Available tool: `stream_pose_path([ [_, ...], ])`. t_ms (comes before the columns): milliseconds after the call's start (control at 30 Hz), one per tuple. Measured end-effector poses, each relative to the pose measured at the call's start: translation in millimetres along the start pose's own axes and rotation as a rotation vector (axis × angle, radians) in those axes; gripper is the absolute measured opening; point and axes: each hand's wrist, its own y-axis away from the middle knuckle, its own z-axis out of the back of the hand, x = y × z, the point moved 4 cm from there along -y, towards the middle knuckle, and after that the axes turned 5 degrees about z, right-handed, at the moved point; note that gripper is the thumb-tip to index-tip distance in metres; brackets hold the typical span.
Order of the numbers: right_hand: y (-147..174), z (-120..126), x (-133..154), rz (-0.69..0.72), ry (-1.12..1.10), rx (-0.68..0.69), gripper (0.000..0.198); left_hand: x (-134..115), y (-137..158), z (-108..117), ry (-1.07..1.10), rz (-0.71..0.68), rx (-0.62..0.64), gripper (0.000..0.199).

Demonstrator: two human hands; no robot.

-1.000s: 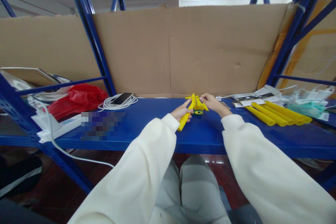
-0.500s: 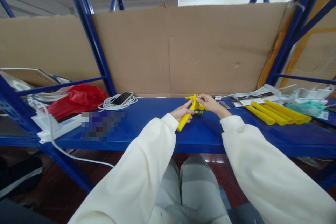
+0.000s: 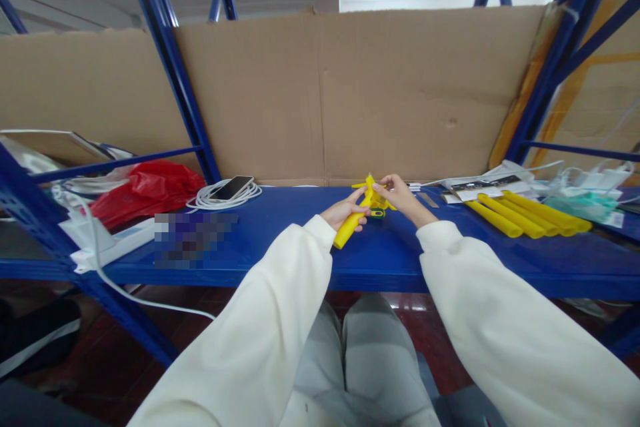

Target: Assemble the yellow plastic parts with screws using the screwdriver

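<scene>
My left hand [image 3: 344, 212] is wrapped around a yellow plastic piece, whose thick round tube [image 3: 346, 233] points down toward the table's front edge. Its upper end has several thin arms or fins sticking out. The fingers of my right hand [image 3: 400, 197] are closed at that finned end, on its right side; exactly what they pinch is hidden. A small dark object with yellow trim [image 3: 377, 213], perhaps a tape measure, shows just below the piece on the blue tabletop [image 3: 290, 213].
Several yellow tubes [image 3: 525, 213] lie at the right, beside white packets and cables. A phone [image 3: 233, 188] rests on a coiled white cable at the left, near a red plastic bag [image 3: 155, 190] and a white power strip [image 3: 127, 243]. Cardboard [image 3: 320, 93] walls off the back.
The yellow piece has tilted slightly and its lower end has shifted a little to the left. Both hands stay on it, the right one with its knuckles slightly raised.
</scene>
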Motion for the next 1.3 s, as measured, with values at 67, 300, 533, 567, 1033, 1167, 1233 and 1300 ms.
stream_pose_path([
  [67,1,0,-4,-0.015,-0.002,-0.002,0.049,0,0,1,0.006,-0.003,0.019,0.087],
  [300,6,-3,-1,-0.014,-0.134,0.127,0.05,1,2,3,0.025,0.014,0.067,0.09],
  [533,6,-5,3,0.018,-0.08,0.114,0.048,1,1,3,0.024,0.004,0.021,0.086],
  [567,7,-6,4,0.027,-0.053,0.109,0.048,1,0,3,0.026,0.0,0.013,0.086],
  [1033,1,10,11,0.124,0.258,0.056,0.037,-3,-1,4,0.106,-0.063,-0.11,0.085],
  [1167,8,3,7,0.108,0.305,0.406,0.025,-1,-2,10,0.119,-0.049,-0.284,0.084],
  [1233,14,-3,4,0.108,0.321,0.56,0.021,0,-1,13,0.124,-0.046,-0.37,0.083],
  [1300,18,-7,1,0.089,0.356,0.649,0.023,1,-1,15,0.128,-0.038,-0.424,0.081],
])
